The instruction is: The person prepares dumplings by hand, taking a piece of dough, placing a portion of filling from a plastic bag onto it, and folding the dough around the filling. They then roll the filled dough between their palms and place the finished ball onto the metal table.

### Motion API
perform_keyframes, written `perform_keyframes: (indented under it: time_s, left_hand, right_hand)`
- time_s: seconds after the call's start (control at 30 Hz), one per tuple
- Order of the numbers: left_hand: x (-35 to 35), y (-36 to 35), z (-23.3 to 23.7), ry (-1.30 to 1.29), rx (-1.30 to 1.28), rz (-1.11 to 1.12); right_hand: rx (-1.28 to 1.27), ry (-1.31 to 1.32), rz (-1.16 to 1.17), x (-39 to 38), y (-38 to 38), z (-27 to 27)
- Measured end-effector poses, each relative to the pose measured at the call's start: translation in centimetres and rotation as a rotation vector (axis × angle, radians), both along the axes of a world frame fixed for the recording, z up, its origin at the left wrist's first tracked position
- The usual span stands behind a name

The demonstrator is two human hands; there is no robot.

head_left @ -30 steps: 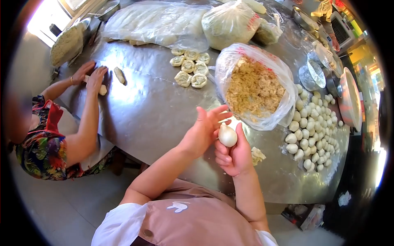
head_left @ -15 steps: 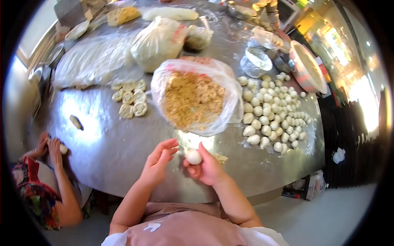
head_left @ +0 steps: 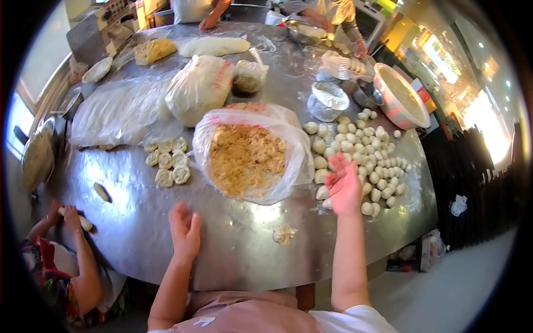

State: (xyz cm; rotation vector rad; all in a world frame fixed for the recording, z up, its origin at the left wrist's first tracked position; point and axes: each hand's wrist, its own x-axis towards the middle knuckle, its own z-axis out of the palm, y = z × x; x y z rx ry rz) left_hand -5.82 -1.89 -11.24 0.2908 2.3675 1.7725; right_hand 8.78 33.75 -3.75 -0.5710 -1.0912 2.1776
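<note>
My right hand [head_left: 344,187] is stretched out over the near edge of the pile of white dough balls [head_left: 366,155] on the right of the steel table [head_left: 166,233]. Its fingers are spread and nothing shows in them. My left hand [head_left: 185,228] hovers open over the table in front of me, empty. Between the two hands lies a small clump of crumbly filling [head_left: 283,233]. Just beyond my hands stands an open plastic bag of brownish crumbly filling [head_left: 247,158].
Several flat folded pastries [head_left: 166,161] lie left of the bag. A person at the left [head_left: 72,222] rolls a dough piece [head_left: 84,223]. Behind are tied bags [head_left: 197,89], covered dough [head_left: 122,114], a metal tin [head_left: 327,100], a large bowl [head_left: 401,94] and people at the far edge.
My right hand held a filled dough ball near my left; now it has reached right to the pile with fingers spread and the ball is gone from it. My left hand dropped toward the table.
</note>
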Motion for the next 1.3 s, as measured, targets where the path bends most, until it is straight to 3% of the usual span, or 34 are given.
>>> perform_keyframes:
  time_s: [0.03,0.1,0.17,0.23,0.33,0.6,0.7,0.77,0.9,1.03,1.17,1.3]
  left_hand:
    - [-1.2,-0.2,-0.2,0.168,-0.123,0.103]
    - [-4.2,-0.7,-1.4,0.224,-0.239,0.256]
    - [-7.2,-1.4,-3.7,0.444,-0.468,0.335]
    - [-9.3,-0.6,-2.6,0.333,-0.45,0.407]
    - [-11.3,0.3,-1.6,0.234,-0.564,0.395]
    - [-11.3,-0.3,-1.3,0.272,-0.357,0.356]
    - [-10.0,-1.2,-1.6,0.132,-0.064,0.346]
    - [-8.5,-1.8,-1.0,0.072,0.128,0.388]
    - [-5.1,-3.4,1.2,-0.605,0.848,0.195]
    - [-3.1,-3.5,2.8,-0.889,0.998,0.182]
    - [-1.9,-1.9,4.9,-1.018,1.085,-0.006]
    - [-1.2,1.3,5.4,-1.058,1.02,-0.121]
  right_hand:
    - [-0.039,-0.087,0.005,-0.5,-2.5,0.1]
    - [0.041,-0.237,-0.012,-0.9,-5.9,-1.5]
    - [0.093,-0.339,0.023,-1.5,-8.9,-3.0]
    - [0.133,-0.425,0.075,-1.6,-10.8,-3.6]
    - [0.433,-0.522,0.208,-1.8,-12.3,-3.7]
    - [1.15,-0.869,0.297,-6.6,-13.5,-1.5]
    - [1.575,-0.8,-0.044,-9.6,-13.2,-4.6]
    - [1.54,-0.906,0.072,-10.9,-13.4,-5.2]
    - [1.453,-0.887,0.267,-12.3,-13.4,-6.4]
    - [1.424,-0.719,0.183,-11.9,-12.1,-5.5]
    - [1.02,-0.698,0.107,-11.2,-11.8,-1.7]
    - [0.868,-0.671,0.256,-10.6,-10.4,-2.4]
